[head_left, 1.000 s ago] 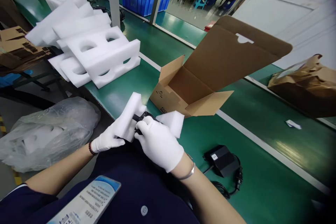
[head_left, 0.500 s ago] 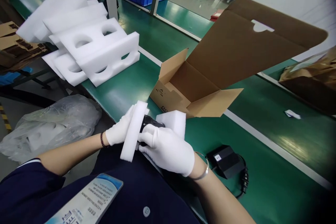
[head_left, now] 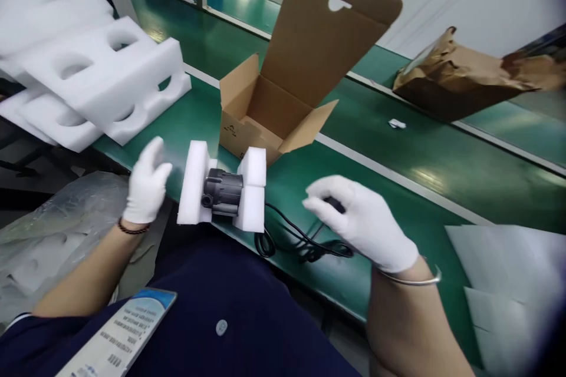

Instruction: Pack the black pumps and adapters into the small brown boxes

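A small black pump [head_left: 223, 191] with a ribbed body rests near the table's front edge. White foam end pieces hug it, a left foam piece [head_left: 193, 182] and a right foam piece [head_left: 253, 188]. Left of the foam, my left hand [head_left: 148, 179], in a white glove, is empty with thumb and fingers apart. My gloved right hand [head_left: 362, 218] is closed around a black power adapter [head_left: 335, 205], mostly hidden by the fingers. Black cable [head_left: 305, 238] trails between the pump and that hand, partly coiled on the table edge.
An open cardboard box [head_left: 265, 118] stands behind the pump, its lid raised. Stacked foam inserts [head_left: 88, 70] fill the left. White sheets [head_left: 504, 283] lie at right, with crumpled brown paper [head_left: 464, 70] farther back. A clear plastic bag [head_left: 53, 235] is below left.
Both hands have come off the pump and foam, which now rest on the table. My left hand moved left; my right hand moved right and took up the adapter. The view shifted right.
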Demonstrator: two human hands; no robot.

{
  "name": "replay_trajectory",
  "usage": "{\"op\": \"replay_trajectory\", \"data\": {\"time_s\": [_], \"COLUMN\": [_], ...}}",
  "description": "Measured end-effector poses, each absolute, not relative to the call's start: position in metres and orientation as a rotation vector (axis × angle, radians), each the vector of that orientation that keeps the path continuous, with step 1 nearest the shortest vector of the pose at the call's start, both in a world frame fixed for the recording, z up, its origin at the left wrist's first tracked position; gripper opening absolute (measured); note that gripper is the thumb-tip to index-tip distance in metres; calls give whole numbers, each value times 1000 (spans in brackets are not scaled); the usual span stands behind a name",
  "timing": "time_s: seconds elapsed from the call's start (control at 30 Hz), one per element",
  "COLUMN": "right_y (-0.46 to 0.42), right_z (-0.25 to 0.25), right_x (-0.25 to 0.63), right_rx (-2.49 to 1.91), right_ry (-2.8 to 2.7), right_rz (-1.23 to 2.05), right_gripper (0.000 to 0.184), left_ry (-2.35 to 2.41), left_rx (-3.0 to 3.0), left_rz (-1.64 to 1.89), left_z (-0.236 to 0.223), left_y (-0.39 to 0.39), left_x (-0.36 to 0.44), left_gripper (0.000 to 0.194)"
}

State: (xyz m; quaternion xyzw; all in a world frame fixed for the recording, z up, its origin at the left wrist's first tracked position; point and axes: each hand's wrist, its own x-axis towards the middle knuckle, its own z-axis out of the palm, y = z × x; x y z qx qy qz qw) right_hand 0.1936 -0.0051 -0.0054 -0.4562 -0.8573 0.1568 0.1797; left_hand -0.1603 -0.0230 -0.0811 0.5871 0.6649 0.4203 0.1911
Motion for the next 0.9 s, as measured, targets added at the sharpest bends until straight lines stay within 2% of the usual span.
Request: {"op": "replay_trajectory", "data": {"time_s": [0.07,0.13,0.17,0.23,0.3,0.4,0.5,0.6,0.67,0.77,0.83,0.9], "right_y": [-27,-49,-58,-71,-77,-77,-66,-52,-42,-23,-10,2], "right_z": [-33,-65,-79,-91,-80,-36,2,10,4,-7,-11,-11], "right_x": [240,268,275,278,276,283,299,304,289,243,204,168], "right_rx": [-1500,-1541,-1519,-1449,-1412,-1448,-1384,-1126,-988,-939,-929,-866], "right_ry": [-2603,-2732,-2768,-2775,-2708,-2564,-2431,-1993,-1538,-1052,-920,-930], "right_rz": [596,563,512,432,457,774,1402,1949,2013,1837,1757,1735], "right_gripper": [40,51,46,24,13,21,40,62,62,44,41,46], "left_ry": [1888,1669,1531,1369,1355,1391,1455,1476,1424,1362,1338,1283], "left_rx": [1824,2253,2432,2643,2730,2765,2641,2466,2422,2426,2401,2300], "left_rz": [1214,931,729,361,73,-190,-212,-162,-127,-73,-25,49], "left_z": [-48,-14,0,18,25,24,23,23,23,23,26,31], "left_y": [-22,-20,-18,-14,-9,-4,1,9,16,26,32,39], "left_x": [-154,-130,-113,-78,-52,-37,-38,-41,-43,-49,-54,-58], "left_gripper": [52,41,40,48,58,58,56,59,61,58,49,46]}}
